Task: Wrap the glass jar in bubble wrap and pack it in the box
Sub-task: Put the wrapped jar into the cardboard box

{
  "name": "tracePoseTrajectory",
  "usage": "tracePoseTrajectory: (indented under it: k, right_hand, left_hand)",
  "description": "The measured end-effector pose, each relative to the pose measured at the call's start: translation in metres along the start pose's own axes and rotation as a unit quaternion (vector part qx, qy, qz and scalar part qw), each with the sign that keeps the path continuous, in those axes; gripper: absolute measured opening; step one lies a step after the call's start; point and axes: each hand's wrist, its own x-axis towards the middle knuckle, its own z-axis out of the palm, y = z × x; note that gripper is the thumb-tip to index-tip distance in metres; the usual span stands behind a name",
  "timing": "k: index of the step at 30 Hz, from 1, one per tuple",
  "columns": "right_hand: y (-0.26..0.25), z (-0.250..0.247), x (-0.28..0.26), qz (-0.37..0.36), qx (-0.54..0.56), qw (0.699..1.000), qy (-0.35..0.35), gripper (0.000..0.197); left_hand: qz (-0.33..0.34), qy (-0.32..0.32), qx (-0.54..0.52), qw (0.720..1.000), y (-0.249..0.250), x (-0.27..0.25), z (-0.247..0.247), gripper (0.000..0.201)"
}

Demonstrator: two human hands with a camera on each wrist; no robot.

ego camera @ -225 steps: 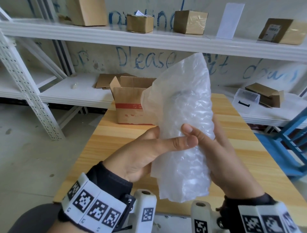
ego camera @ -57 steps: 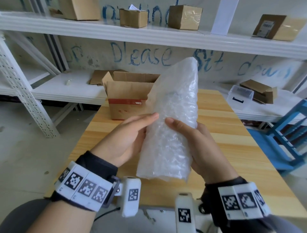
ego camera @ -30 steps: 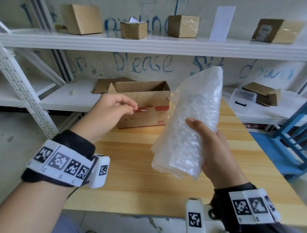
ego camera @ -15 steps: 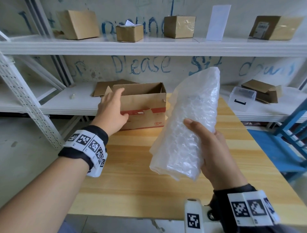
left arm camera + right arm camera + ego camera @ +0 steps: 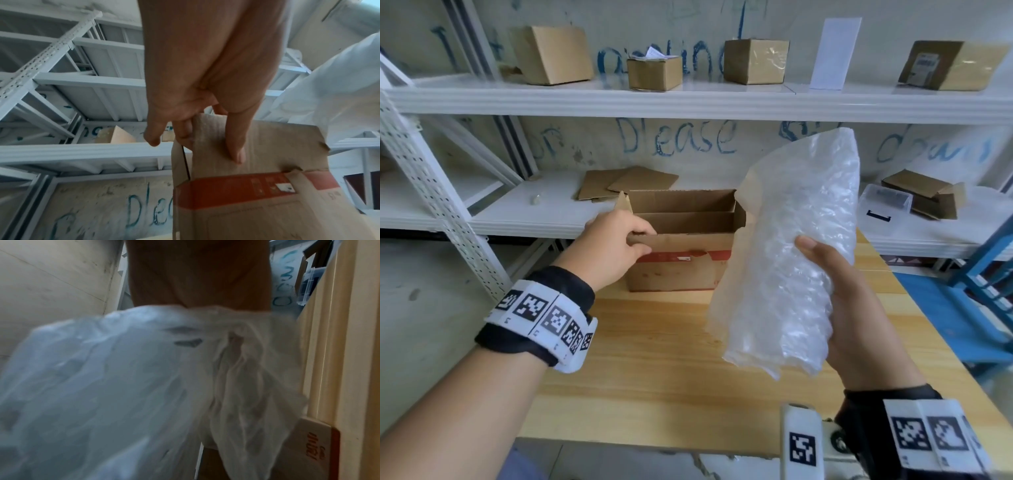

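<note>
My right hand (image 5: 835, 291) grips a long roll of bubble wrap (image 5: 791, 246) and holds it tilted above the wooden table, right of the box. The glass jar inside is hidden by the wrap. From the right wrist view the bubble wrap (image 5: 115, 395) fills most of the picture below the right hand (image 5: 197, 274). An open cardboard box (image 5: 681, 257) with red tape stands at the table's far side. My left hand (image 5: 616, 243) pinches its near front flap at the left corner. In the left wrist view the left hand (image 5: 205, 97) has its thumb on the outside of the box (image 5: 257, 186) flap, fingers behind.
The wooden table (image 5: 654, 359) stretches in front of me. White metal shelving (image 5: 688, 99) behind it carries several small cardboard boxes, flat cardboard pieces and a clear plastic container (image 5: 885, 204). A blue frame (image 5: 983, 274) stands at the right.
My left hand let go of the roll, reached forward to the box and took hold of its front flap. The right hand keeps the roll alone, lifted slightly to the right.
</note>
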Motion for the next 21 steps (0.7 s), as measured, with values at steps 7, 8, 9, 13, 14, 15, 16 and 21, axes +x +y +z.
tracePoseTrajectory:
  k: [7,8,9,13,14,15,16,21]
  right_hand:
    - [-0.012,0.007,-0.011,-0.022,-0.028,0.999,-0.039,0.038]
    - [-0.015,0.008,-0.012,-0.022,-0.026,0.998,-0.046,0.037]
    - [-0.017,0.009,-0.013,-0.022,-0.028,0.998,-0.051,0.037]
    - [-0.029,0.015,-0.019,-0.018,-0.056,0.996,-0.060,0.048]
    - [-0.032,0.017,-0.021,-0.022,-0.061,0.996,-0.064,0.050]
    - [-0.036,0.020,-0.022,-0.029,-0.069,0.995,-0.066,0.050]
    - [-0.040,0.023,-0.023,-0.038,-0.078,0.994,-0.067,0.049]
    - [-0.057,0.041,-0.020,-0.127,-0.117,0.984,-0.038,0.026]
  left_hand:
    - [0.056,-0.021,-0.008,0.998,-0.001,-0.021,0.000,0.017]
    - [0.060,-0.023,-0.014,0.998,-0.001,-0.023,0.001,0.018]
    - [0.065,-0.025,-0.018,0.997,-0.001,-0.025,0.001,0.018]
    - [0.068,-0.026,-0.031,0.997,-0.001,-0.032,0.006,0.018]
    - [0.068,-0.026,-0.036,0.997,-0.001,-0.032,0.007,0.018]
    - [0.071,-0.027,-0.044,0.996,0.000,-0.033,0.009,0.018]
    - [0.076,-0.029,-0.050,0.995,0.001,-0.033,0.011,0.019]
    - [0.087,-0.041,-0.024,0.995,0.007,-0.035,0.015,0.018]
